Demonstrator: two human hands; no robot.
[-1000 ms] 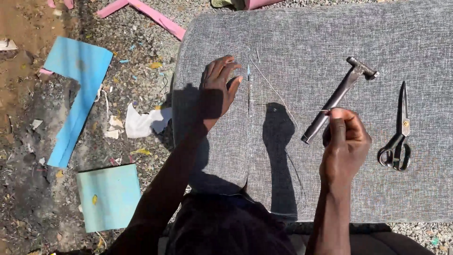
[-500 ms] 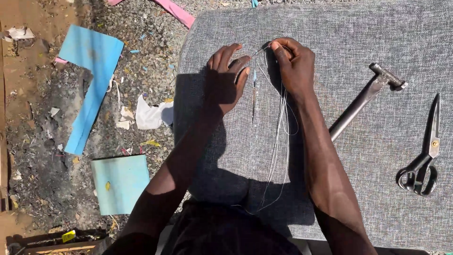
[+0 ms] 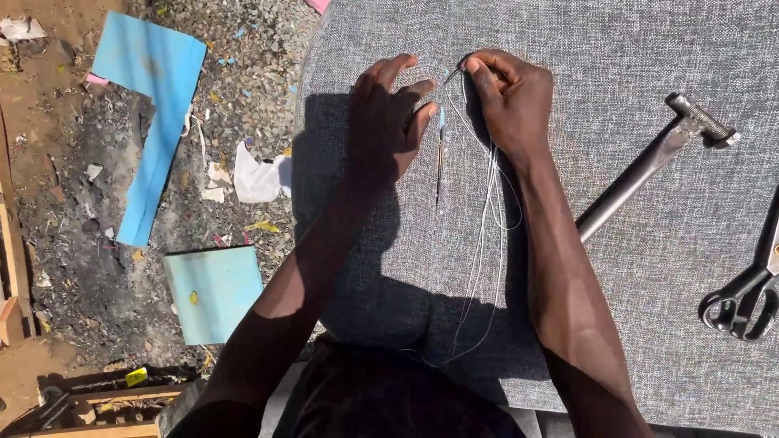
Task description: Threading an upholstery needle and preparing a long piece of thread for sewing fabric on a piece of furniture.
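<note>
My right hand [image 3: 507, 101] has left the hammer [image 3: 649, 166] and now pinches the thread [image 3: 483, 235] beside my left hand [image 3: 389, 122], whose open fingers press flat on the grey fabric [image 3: 633, 324], so stitching resumes.

We see both hands on the fabric-covered cushion [image 3: 617, 49], side by side near its far edge. The left hand [image 3: 388, 122] lies flat on the cloth; the right hand [image 3: 510, 96] sits just to its right. Between them a needle-like tool [image 3: 439, 158] lies on the cloth, running toward us. Thread [image 3: 485, 219] trails from the right hand's fingertips down along the inside of the right forearm. To the right of that forearm a hammer [image 3: 649, 162] lies slantwise on the cushion, head farthest away. Scissors [image 3: 745, 300] lie at the right edge, nearer us than the hammer's head. Left of the cushion, on the ground, two flat panels [image 3: 154, 97] lie among scraps
</note>
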